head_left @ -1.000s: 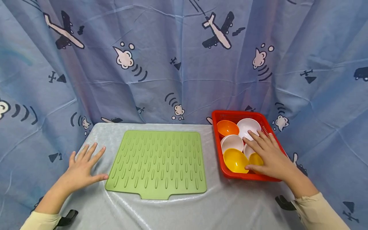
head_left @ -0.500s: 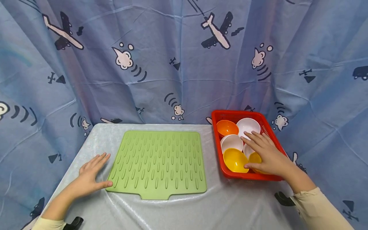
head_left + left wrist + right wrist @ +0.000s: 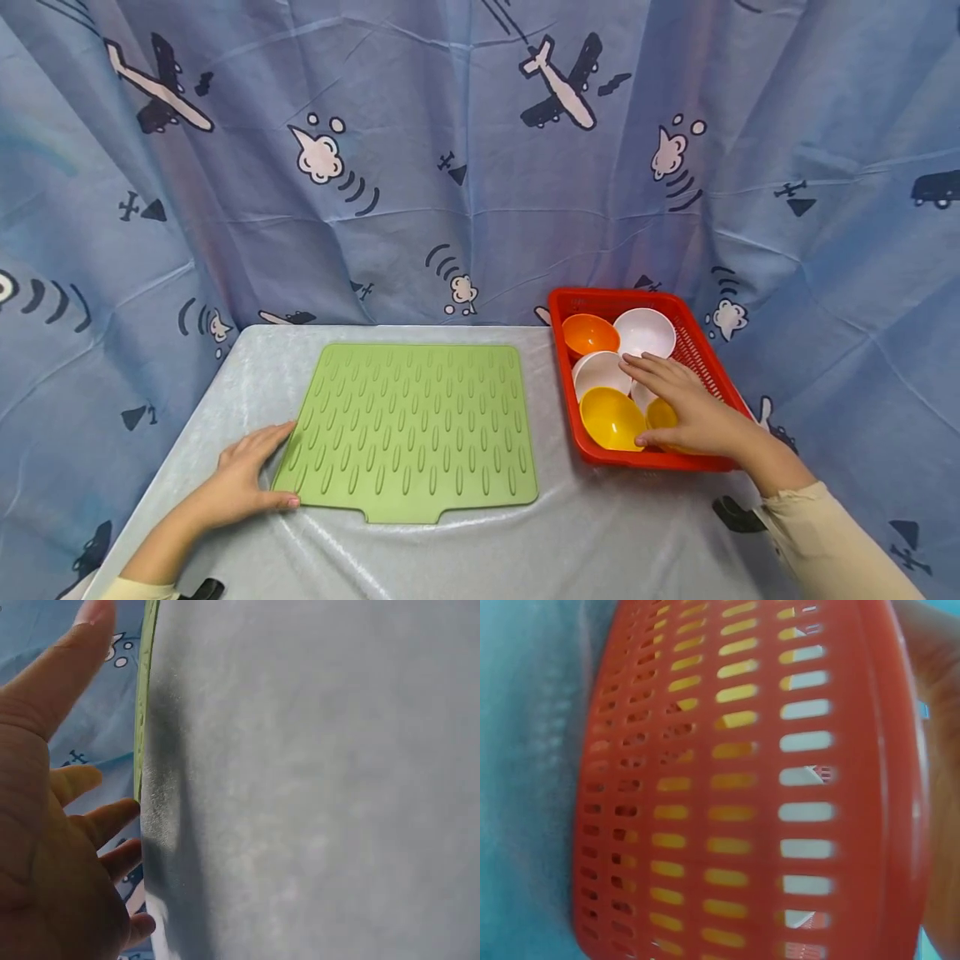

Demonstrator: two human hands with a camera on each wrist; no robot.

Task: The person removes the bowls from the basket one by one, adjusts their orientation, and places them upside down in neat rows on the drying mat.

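Note:
A green mat (image 3: 412, 425) with raised oval ridges and a tab at the front lies flat on the table. At its left edge is my left hand (image 3: 240, 479), fingertips by the edge and thumb near the front corner; contact is uncertain. In the left wrist view the mat is a thin green strip (image 3: 142, 712) beside spread fingers. My right hand (image 3: 693, 408) reaches over a red slotted basket (image 3: 573, 417), thumb by a yellow bowl (image 3: 611, 419). It partly covers a second yellow bowl (image 3: 660, 417) and a white one. The basket wall (image 3: 765, 780) fills much of the right wrist view.
An orange bowl (image 3: 590, 335) and a large white bowl (image 3: 645, 333) sit at the basket's back, with another white bowl (image 3: 602, 372) in front of the orange one. A pale cloth covers the table (image 3: 487, 554). Behind hangs a blue curtain (image 3: 420, 100) with airplanes.
My left hand has moved right and toward the front, down to the mat's left edge. The right hand has shifted slightly lower over the basket. Mat and bowls keep their places.

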